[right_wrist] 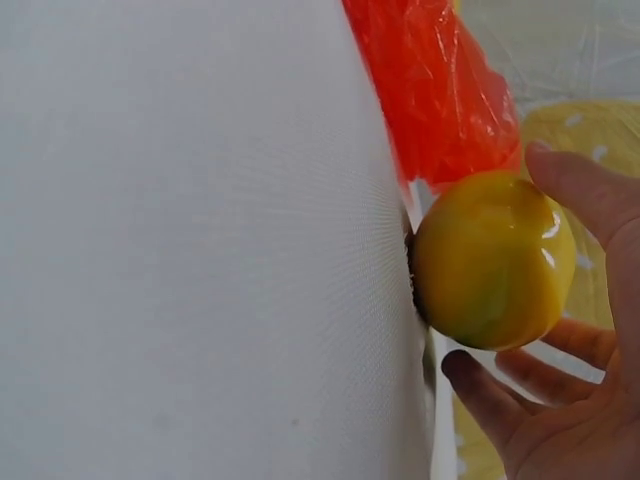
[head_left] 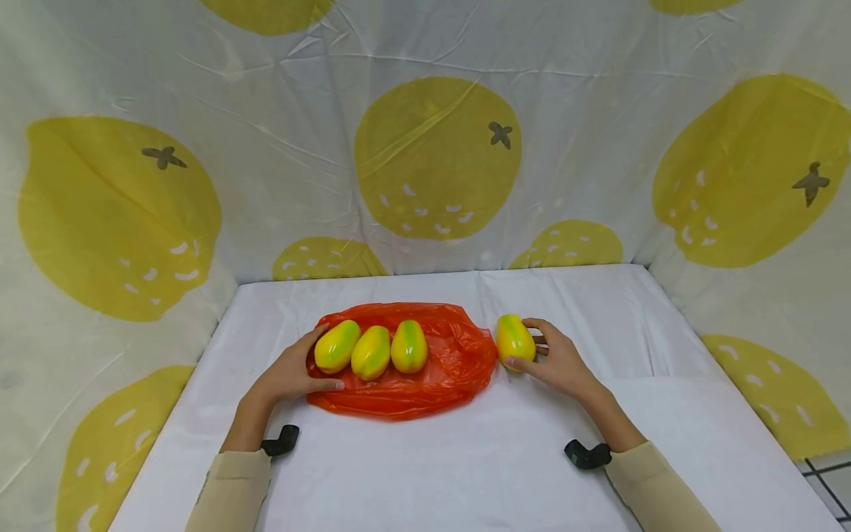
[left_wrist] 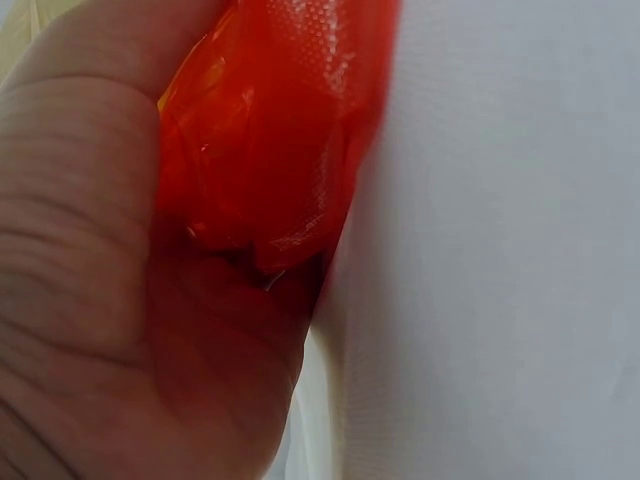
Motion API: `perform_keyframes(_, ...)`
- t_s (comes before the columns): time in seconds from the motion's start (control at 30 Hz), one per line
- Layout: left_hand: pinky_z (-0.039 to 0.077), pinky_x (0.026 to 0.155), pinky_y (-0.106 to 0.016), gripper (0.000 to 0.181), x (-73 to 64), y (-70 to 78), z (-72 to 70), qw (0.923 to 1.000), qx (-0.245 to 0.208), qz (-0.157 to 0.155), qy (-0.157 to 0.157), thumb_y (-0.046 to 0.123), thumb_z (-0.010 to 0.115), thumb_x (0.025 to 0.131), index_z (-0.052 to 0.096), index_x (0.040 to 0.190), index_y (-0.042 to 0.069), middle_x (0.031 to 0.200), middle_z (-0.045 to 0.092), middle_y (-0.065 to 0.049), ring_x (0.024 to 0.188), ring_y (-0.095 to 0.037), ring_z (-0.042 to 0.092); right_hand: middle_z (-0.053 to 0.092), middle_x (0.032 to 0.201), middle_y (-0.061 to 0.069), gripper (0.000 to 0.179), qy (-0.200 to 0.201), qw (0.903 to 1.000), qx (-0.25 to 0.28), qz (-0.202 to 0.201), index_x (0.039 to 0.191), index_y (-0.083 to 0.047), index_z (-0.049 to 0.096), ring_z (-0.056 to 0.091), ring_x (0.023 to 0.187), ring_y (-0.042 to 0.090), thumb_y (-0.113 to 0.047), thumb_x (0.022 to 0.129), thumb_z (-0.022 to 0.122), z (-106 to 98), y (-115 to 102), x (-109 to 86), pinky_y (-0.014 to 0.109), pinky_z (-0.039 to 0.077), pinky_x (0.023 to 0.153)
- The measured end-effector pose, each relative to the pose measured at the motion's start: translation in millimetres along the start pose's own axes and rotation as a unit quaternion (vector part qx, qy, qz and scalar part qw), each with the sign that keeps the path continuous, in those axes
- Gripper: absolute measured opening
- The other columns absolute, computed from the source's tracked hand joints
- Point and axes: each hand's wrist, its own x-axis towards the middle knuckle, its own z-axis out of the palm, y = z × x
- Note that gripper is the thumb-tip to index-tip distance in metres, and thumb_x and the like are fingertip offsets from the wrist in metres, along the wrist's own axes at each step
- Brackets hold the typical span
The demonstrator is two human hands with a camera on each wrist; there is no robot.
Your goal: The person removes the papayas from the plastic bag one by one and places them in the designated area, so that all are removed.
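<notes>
Three glossy yellow-green papayas (head_left: 370,353) lie side by side on a red plastic bag (head_left: 459,362) spread over the white table. At the bag's left end, my left hand (head_left: 292,372) grips it, thumb along the front edge and fingers behind the leftmost papaya. Red film bunches against the palm in the left wrist view, hiding the fingertips. A fourth papaya (head_left: 515,341) stands just past the bag's right end. My right hand (head_left: 557,360) holds it from the right, with the thumb at its near side and the index finger at its far side; the other fingers spread behind.
White cloth covers the table (head_left: 425,473). A white curtain (head_left: 572,162) printed with large yellow lemons encloses the back and both sides. Black wrist cameras (head_left: 588,454) sit near both sleeve cuffs. Floor tiles (head_left: 831,484) show at the lower right.
</notes>
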Motion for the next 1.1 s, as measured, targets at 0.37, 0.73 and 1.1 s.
perform_keyframes(0.37,0.035,0.115,-0.071,0.124,-0.6,0.0,-1.2,1.0,0.0,0.0,0.0,0.058,0.089,0.069,0.021,0.165,0.018,0.164,0.036,-0.014,0.147,-0.041,0.037,0.05,0.152,0.016,0.086,0.004,0.9998,0.014,-0.01,0.151,-0.013,0.043,0.063,0.125,0.04,-0.05,0.085,0.082,-2.2,0.5,-0.4,0.055,0.056,0.102)
perform_keyframes(0.73,0.036,0.115,-0.07,0.126,0.1,4.9,-0.6,1.0,0.001,0.002,0.0,0.059,0.089,0.069,0.021,0.165,0.016,0.163,0.037,-0.015,0.147,-0.042,0.037,0.05,0.152,0.019,0.086,0.013,0.9995,0.025,-0.018,0.152,-0.009,0.042,0.061,0.128,0.041,-0.052,0.087,0.079,-11.2,3.5,-4.1,0.055,0.053,0.106)
perform_keyframes(1.1,0.034,0.116,-0.071,0.126,-3.1,3.4,-1.0,1.0,0.0,-0.001,0.002,0.058,0.09,0.069,0.021,0.165,0.015,0.163,0.036,-0.016,0.147,-0.042,0.038,0.048,0.154,0.016,0.081,0.034,0.9976,0.031,-0.051,0.152,-0.012,0.042,0.059,0.13,0.037,-0.048,0.089,0.079,-19.5,3.5,-1.3,0.054,0.05,0.108)
